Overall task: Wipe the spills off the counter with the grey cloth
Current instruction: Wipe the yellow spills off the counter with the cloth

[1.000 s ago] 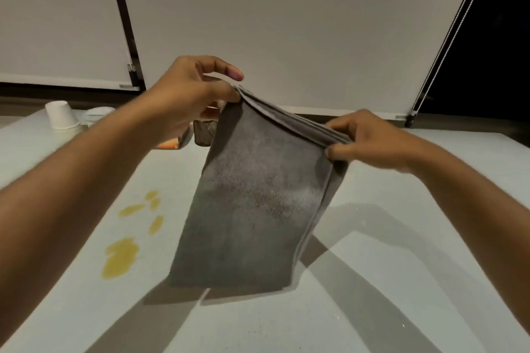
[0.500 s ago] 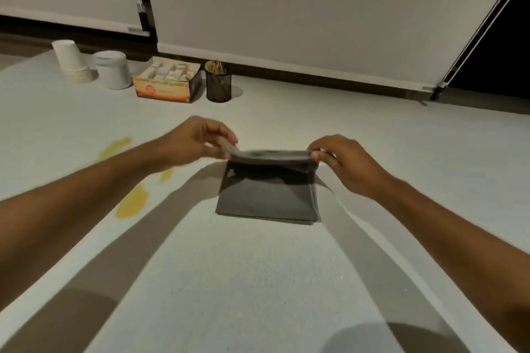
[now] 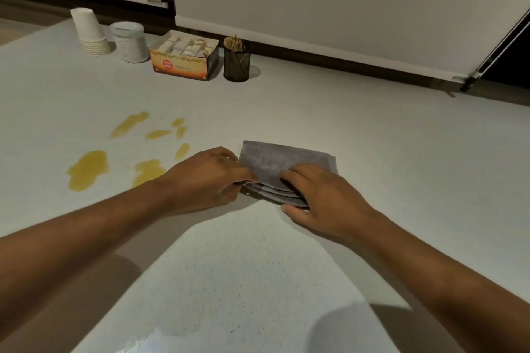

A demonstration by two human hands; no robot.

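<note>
Grey cloth [image 3: 282, 159] folded, layered; left hand [image 3: 205, 179] pinches edge, right hand [image 3: 321, 200] flat atop.

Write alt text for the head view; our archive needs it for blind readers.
Two bare hands, left hand and right hand, press a folded grey cloth flat on a pale counter. Yellow spills lie unwiped to its left; paper cups stand at the back.

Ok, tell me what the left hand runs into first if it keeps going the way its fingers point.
The left hand points right, fingertips already at the folded grey cloth's near-left edge. Going on, it would push into the cloth first, then likely the right hand resting on it.
</note>
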